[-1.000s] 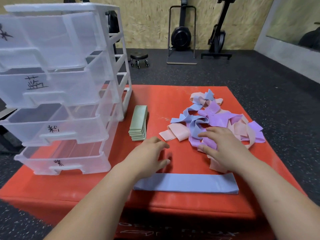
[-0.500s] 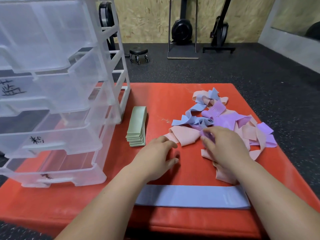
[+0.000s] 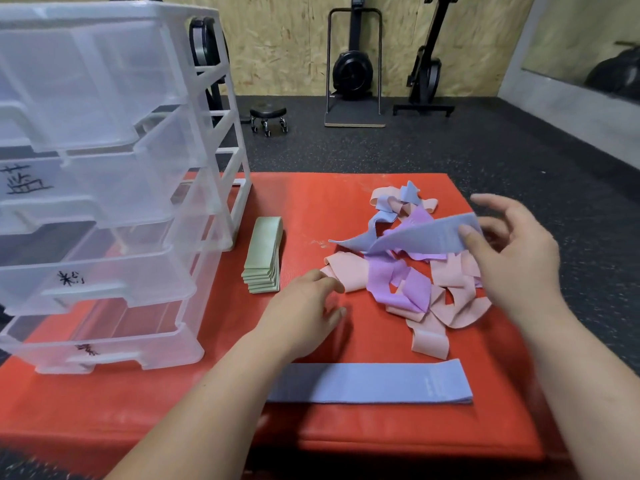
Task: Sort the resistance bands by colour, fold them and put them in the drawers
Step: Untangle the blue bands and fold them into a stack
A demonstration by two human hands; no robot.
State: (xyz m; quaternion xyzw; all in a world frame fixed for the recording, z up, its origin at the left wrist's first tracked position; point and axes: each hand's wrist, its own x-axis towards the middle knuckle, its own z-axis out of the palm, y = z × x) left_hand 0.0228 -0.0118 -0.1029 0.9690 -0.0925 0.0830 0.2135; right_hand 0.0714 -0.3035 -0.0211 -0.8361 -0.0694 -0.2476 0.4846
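One blue band (image 3: 415,239) pinched by right hand (image 3: 512,268), long axis crosswise, tip leftward; left hand (image 3: 304,313) relaxed.

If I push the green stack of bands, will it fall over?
Probably it would fan apart, not topple: the green stack is loose folded strips, already staggered. It's likely light and floppy, like the blue band sagging from the right hand.

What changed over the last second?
The right hand, earlier resting on the pile, now pinches a blue band and has lifted it up and right, out of the tangle. The left hand stays open on the mat beside the pile. Green stack, flat blue band and drawers are unchanged.
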